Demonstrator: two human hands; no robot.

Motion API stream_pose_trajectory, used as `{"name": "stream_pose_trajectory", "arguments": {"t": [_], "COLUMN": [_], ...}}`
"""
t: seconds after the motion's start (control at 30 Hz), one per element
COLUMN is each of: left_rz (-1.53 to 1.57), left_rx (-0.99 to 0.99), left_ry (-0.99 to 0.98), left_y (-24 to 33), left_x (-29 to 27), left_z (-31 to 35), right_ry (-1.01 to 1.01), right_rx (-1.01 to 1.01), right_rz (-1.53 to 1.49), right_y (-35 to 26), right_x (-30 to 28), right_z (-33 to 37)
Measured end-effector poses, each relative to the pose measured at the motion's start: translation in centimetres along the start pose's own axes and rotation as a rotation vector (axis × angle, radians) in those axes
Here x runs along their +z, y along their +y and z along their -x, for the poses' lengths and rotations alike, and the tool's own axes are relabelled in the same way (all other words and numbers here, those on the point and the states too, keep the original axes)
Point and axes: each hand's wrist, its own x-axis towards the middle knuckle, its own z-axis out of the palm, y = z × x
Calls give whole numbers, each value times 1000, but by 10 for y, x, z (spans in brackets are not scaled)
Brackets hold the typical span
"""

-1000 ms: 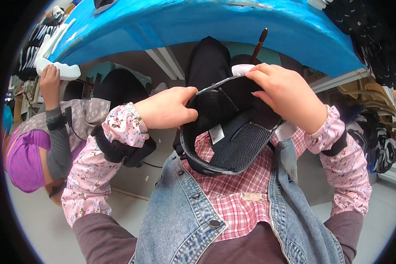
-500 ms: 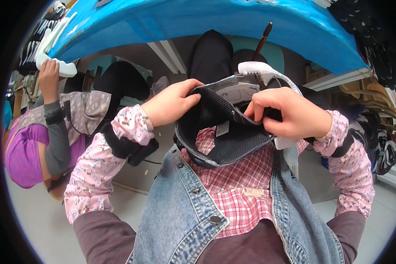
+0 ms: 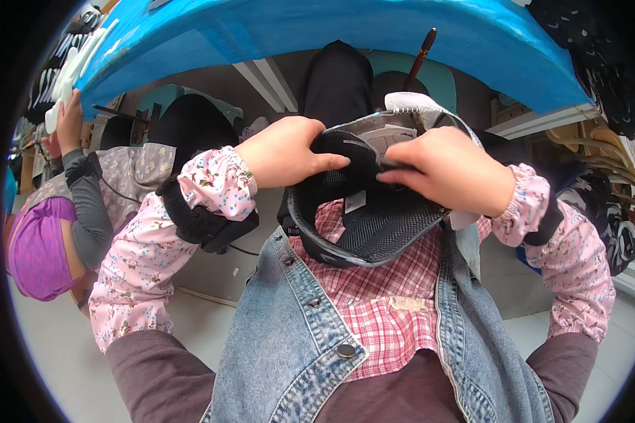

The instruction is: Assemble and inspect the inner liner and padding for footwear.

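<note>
In front of my lap is a shoe upper (image 3: pixel 384 236), its black mesh lining facing up and a white piece at its far edge. A small white label (image 3: pixel 355 201) shows inside. My left hand (image 3: pixel 287 154) grips the upper's far left rim, thumb laid inside and the fingers hidden behind it. On the right side my right hand (image 3: pixel 455 169) pinches the lining with thumb and forefinger, its other fingers curled and partly out of sight.
A blue-covered table (image 3: pixel 331 32) curves across the far side. A brown pen-like stick (image 3: pixel 421 60) stands near its edge. At the left sits a co-worker (image 3: pixel 46 243) with a raised hand near white shoe-shaped forms (image 3: pixel 67 74). Several wooden hangers (image 3: pixel 603 155) are at the right.
My right hand has moved left and further over the opening, now pinching the lining there. My left thumb has slid inward. The co-worker's hand has shifted left with the white form.
</note>
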Motion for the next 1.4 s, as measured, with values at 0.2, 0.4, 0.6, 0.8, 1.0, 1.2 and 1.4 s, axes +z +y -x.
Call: {"name": "stream_pose_trajectory", "arguments": {"t": [0.2,0.4,0.6,0.8,1.0,1.2,1.4], "left_rz": [577,541,508,484,-92,-208,-163], "left_rx": [48,65,156,289,227,417,483], "left_ry": [88,55,50,36,2,299,211], "left_y": [-23,-20,-21,-23,39,40,32], "left_x": [20,10,14,9,-30,-6,-12], "left_z": [4,12,13,9,5,-16,-23], "right_ry": [205,329,298,292,345,311,391], "right_rx": [37,-33,26,64,-13,-24,-20], "right_rz": [44,33,-6,18,48,127,246], "right_y": [13,24,23,27,15,14,24], "right_x": [-10,-8,-12,-9,-11,-19,-17], "right_z": [-3,-10,-10,-12,-6,6,5]}}
